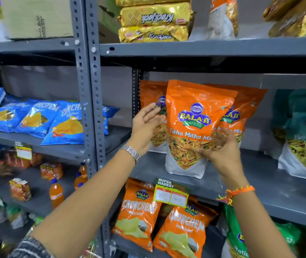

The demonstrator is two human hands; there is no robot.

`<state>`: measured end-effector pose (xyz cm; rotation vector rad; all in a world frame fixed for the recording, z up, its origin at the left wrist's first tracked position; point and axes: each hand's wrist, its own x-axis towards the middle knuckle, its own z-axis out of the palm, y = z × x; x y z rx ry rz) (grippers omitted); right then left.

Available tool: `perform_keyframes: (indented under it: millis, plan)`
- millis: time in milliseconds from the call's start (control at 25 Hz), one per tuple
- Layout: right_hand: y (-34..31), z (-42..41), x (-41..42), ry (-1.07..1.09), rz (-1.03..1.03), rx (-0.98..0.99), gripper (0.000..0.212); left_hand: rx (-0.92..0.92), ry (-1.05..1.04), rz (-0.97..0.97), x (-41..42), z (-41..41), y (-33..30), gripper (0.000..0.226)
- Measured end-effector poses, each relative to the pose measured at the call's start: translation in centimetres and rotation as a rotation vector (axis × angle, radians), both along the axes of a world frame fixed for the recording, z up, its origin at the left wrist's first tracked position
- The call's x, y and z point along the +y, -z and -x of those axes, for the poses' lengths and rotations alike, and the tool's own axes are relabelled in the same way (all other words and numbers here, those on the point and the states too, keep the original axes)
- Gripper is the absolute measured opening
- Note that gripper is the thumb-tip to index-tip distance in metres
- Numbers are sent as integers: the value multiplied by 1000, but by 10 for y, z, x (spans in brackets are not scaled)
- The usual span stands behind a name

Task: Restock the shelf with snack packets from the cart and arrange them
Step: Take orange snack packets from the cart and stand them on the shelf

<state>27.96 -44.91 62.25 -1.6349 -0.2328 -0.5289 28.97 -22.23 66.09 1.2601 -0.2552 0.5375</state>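
An orange Tikha Mitha Mix packet (195, 127) stands upright on the grey middle shelf (260, 185). Two more orange packets of the same kind stand behind it, one at the left (151, 95) and one at the right (249, 103). My left hand (145, 125) is open just left of the front packet, fingers apart, holding nothing. My right hand (222, 151) is open in front of the packet's lower right corner, blurred, and I cannot tell if it touches the packet.
Teal snack packets (304, 138) stand at the right of the same shelf. Orange Crunchem bags (182, 231) sit on the shelf below, under a price tag (170, 195). Blue Crunchem bags (37, 118) lie in the left bay. Gold Krackjack packs (154, 23) are stacked above. No cart is in view.
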Motion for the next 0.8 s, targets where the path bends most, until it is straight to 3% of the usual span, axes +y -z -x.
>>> perform_keyframes:
  millis: [80,160,280,480,600,680,800]
  plan:
    - [2,23,12,204,57,-143,99,-53,-8,45,22,30,14,49]
    - [14,50,37,198,22,-285,91,-77,-59,109,45,64,35,43]
    - [54,86,98,-45,61,-310,79,-29,-231,219,97,119,83,39]
    - [158,111,200,-467,246,-108,76,209,-595,375,202,218,207,37]
    - [231,126,254,-674,457,39,72,448,-802,482,244,269,295,23]
    - [289,137,289,-843,677,150,75,702,-915,565,263,306,360,16]
    - [379,162,338,-1110,1067,418,91,1142,-959,605,273,350,451,40]
